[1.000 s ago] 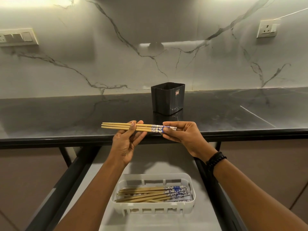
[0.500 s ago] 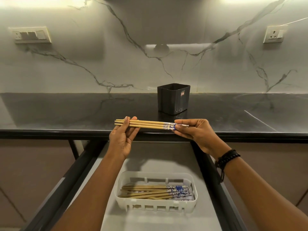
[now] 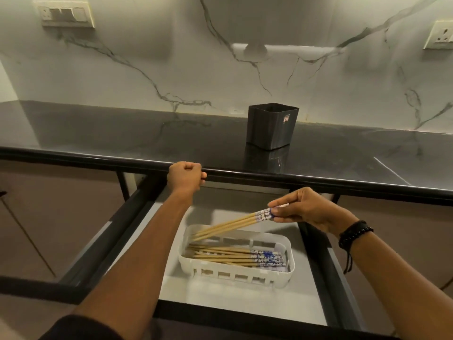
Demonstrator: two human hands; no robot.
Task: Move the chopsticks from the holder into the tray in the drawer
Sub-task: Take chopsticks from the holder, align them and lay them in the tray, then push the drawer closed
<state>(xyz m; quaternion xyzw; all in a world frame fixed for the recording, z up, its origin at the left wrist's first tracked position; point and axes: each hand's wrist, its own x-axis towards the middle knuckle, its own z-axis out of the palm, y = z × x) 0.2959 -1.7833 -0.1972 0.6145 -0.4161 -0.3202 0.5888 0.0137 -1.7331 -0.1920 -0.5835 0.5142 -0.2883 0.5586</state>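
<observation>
My right hand (image 3: pixel 304 209) pinches a small bundle of wooden chopsticks (image 3: pixel 228 225) by their blue-and-white patterned ends. The bundle slants down to the left, its tips at the far left corner of the white slotted tray (image 3: pixel 235 274) in the open drawer (image 3: pixel 245 305). Several more chopsticks (image 3: pixel 232 256) lie flat in the tray, patterned ends to the right. My left hand (image 3: pixel 185 176) is curled into a fist at the counter's front edge and holds nothing. The black holder (image 3: pixel 270 126) stands on the counter; no chopsticks show above its rim.
The dark counter (image 3: pixel 122 133) runs across the view, with a marble wall behind it. The drawer's black frame rails (image 3: pixel 107 231) flank the tray on both sides. A switch plate (image 3: pixel 66 14) and a socket (image 3: pixel 441 38) are on the wall.
My left hand let go of the chopsticks and closed into a fist by the counter edge. My right hand carried the bundle down, its tips now at the tray. The camera tilted downward.
</observation>
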